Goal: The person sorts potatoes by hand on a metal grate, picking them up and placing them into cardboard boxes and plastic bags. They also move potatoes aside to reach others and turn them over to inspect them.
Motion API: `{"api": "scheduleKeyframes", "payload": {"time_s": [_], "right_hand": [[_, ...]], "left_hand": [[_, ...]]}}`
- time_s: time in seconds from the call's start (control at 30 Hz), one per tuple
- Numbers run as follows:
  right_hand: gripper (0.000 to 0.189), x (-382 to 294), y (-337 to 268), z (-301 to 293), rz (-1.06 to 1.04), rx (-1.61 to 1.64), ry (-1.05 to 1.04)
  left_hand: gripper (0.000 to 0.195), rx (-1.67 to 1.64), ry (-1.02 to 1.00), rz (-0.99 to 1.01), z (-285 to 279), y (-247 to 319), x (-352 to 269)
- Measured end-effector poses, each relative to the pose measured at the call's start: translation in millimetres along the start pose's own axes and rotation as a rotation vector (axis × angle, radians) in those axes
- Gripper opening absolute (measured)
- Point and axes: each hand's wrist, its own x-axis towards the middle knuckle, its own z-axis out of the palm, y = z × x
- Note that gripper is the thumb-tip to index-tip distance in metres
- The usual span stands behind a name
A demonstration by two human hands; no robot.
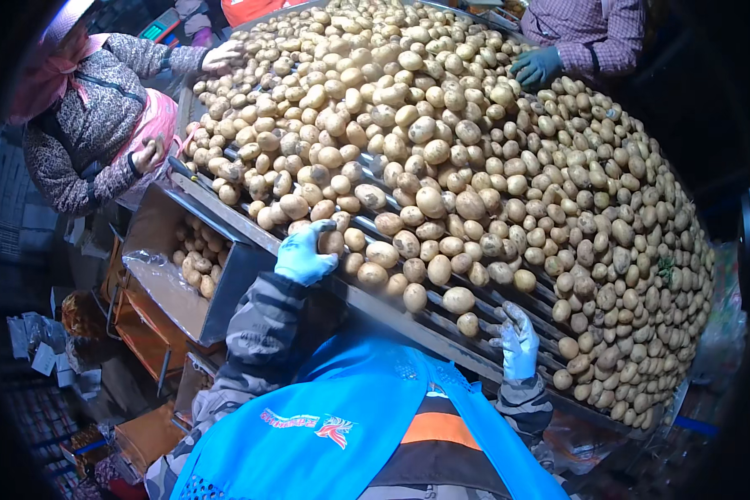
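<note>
A sorting table of metal rollers (412, 322) lies before me, heaped with potatoes (406, 156). My left hand (305, 255), in a pale work glove, is at the table's near edge rail. Its thumb and fingers bracket one brownish potato (331, 242). My right hand (517, 342), also gloved, hovers over bare rollers near the edge. Its fingers are apart and slightly bent, with nothing visible in them. A small potato (467, 324) rests on the rollers to its left, beside a larger one (459, 300).
A lined cardboard box (162, 294) with potatoes inside stands below the table's left edge. At the left, a co-worker's hand (222, 57) touches the heap. Another co-worker's green glove (536, 67) reaches in at top right. A dark-handled tool (182, 167) lies on the left rim.
</note>
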Motion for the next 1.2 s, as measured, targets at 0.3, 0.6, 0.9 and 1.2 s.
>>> {"api": "scheduleKeyframes", "payload": {"time_s": [0.3, 0.6, 0.9, 1.2], "right_hand": [[0.048, -2.9, -7.2, 42.9, 0.031, 0.034, 0.059], [0.041, -2.2, 9.3, 79.9, 0.037, 0.005, 0.128], [0.039, -7.8, 8.0, 92.0, 0.018, -0.01, 0.248], [0.042, -38.3, 14.3, 62.1, -0.022, 0.037, 0.346]], "left_hand": [[0.061, -2.252, -0.48, -0.357, -27.5, -2.5, -32.5], [0.056, -1.616, 0.301, -0.481, -134.1, -196.0, -78.6], [0.046, -0.3, 0.546, -0.133, -111.3, -167.8, -33.0], [0.05, -0.188, -0.029, 0.685, -18.4, 41.1, 50.6]]}}
